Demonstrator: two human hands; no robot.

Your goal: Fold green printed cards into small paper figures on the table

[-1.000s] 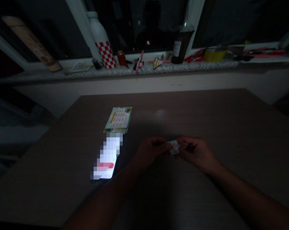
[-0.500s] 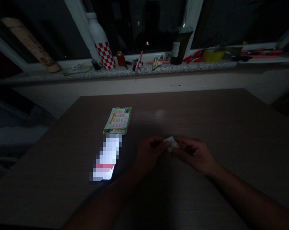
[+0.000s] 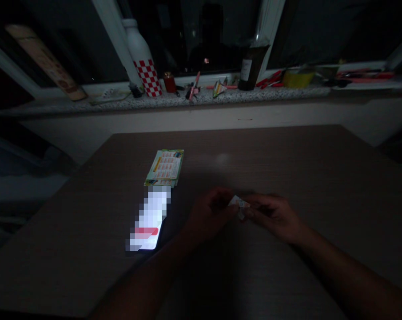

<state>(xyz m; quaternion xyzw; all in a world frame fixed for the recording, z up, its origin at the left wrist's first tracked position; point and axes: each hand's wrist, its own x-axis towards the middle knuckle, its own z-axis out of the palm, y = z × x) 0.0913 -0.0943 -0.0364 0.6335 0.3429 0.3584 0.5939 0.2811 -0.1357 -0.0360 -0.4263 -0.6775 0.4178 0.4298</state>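
Note:
Between my two hands is a small folded piece of printed paper (image 3: 240,203), white with faint orange and dark print. My left hand (image 3: 211,212) pinches its left side with thumb and fingers. On the right side, the thumb and fingertips of my right hand (image 3: 274,214) close on it. Both hands are just above the table, in dim light. Left of my left hand lies a phone (image 3: 150,222) with its screen lit and partly blurred out. Beyond the phone is a small stack of printed cards or tickets (image 3: 166,164), green-edged with rows of orange print.
The brown wooden table (image 3: 287,155) reaches to the wall under a window. On the speckled sill (image 3: 201,98) stand a red-and-white checked bottle (image 3: 147,73), a small red jar (image 3: 169,82), a dark bag-like package (image 3: 250,66), a yellow container (image 3: 298,79) and a tall tan tube (image 3: 47,62).
The paper has turned and folded a little between my fingers, and its lower corner now points down. My hands stay in nearly the same place; the view has shifted slightly.

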